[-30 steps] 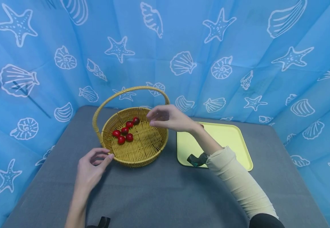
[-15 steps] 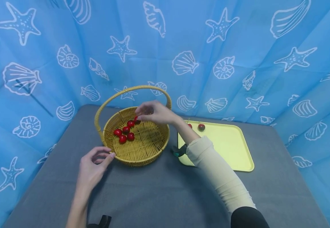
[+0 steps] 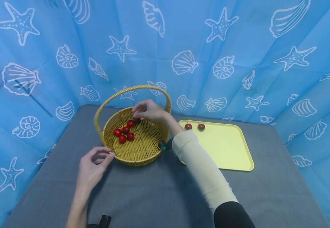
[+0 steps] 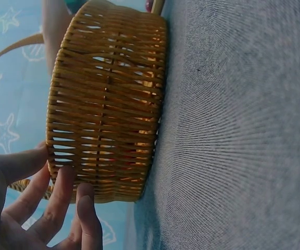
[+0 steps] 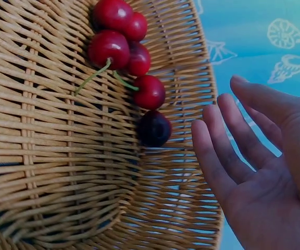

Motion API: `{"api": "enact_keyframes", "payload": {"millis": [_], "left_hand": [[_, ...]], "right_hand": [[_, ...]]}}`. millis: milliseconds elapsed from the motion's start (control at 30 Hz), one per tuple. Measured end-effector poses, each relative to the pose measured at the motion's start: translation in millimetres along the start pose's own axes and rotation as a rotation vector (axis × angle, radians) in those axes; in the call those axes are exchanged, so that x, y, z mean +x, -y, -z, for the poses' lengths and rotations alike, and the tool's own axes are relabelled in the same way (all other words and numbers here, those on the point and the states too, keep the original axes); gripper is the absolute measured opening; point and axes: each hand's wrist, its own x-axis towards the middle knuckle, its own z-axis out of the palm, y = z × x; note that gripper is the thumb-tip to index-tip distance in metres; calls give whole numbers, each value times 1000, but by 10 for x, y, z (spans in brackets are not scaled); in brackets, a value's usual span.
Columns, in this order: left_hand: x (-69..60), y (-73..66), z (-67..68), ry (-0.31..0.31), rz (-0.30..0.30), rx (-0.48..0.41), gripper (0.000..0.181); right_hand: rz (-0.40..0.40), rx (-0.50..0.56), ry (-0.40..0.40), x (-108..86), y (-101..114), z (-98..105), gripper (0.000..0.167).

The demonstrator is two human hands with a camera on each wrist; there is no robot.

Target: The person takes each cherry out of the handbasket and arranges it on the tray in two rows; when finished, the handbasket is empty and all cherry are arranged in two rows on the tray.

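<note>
A round wicker basket (image 3: 136,163) with a tall arched handle (image 3: 133,87) stands on the grey cloth. My left hand (image 3: 92,166) holds its near left rim, thumb on top and fingers against the outer wall (image 4: 108,104) in the left wrist view. Several red cherries (image 3: 122,138) lie in the left and back part of the basket, some with green stems in the right wrist view. My right hand (image 3: 149,110) is over the basket's back edge. Nothing is in it; the right wrist view shows its loosely bent fingers (image 5: 207,148) apart from the nearest dark cherry (image 5: 154,128).
To the right of the basket lies a yellow tray (image 3: 225,148), with two stemmed cherries (image 3: 201,127) near its back left corner. My right sleeve (image 3: 200,167) crosses over the tray's left side. A blue curtain with shell prints (image 3: 196,38) hangs behind the table.
My right hand has moved left, from the basket's right side to above the dark cherry at the back. The tray's two cherries have come out from behind my arm. My left hand stays put.
</note>
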Motion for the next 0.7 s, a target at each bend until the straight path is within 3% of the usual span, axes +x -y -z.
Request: {"api": "enact_keyframes", "payload": {"millis": [400, 700], "left_hand": [[-16, 0, -29, -26, -27, -8, 30], [-14, -10, -40, -34, -19, 8, 29]], "right_hand": [[-29, -85, 19, 70, -251, -66, 39], [-97, -120, 113, 51, -346, -97, 40]]}}
